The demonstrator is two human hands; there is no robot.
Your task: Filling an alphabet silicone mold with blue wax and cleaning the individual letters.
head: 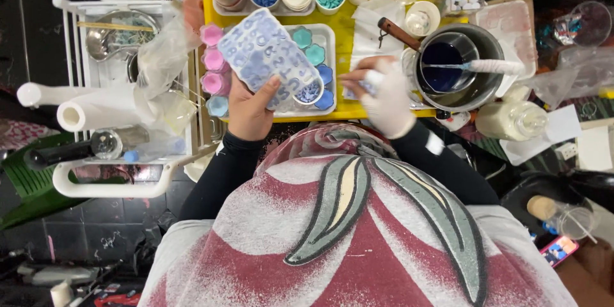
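Lilac silicone mould [268, 57] sits in your left hand [251, 114], fingers curled under its lower edge, thumb pressed on top; its long axis tilts up and away to the left, above the yellow tray [348, 110]. Your gloved right hand [385, 99] hovers just right of it, fingers pinched; whether they hold anything, you cannot tell.

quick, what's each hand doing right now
Left hand: closed on the blue silicone mould, held tilted over the white tray.
Right hand, gloved: closed on a small white object, unclear what.
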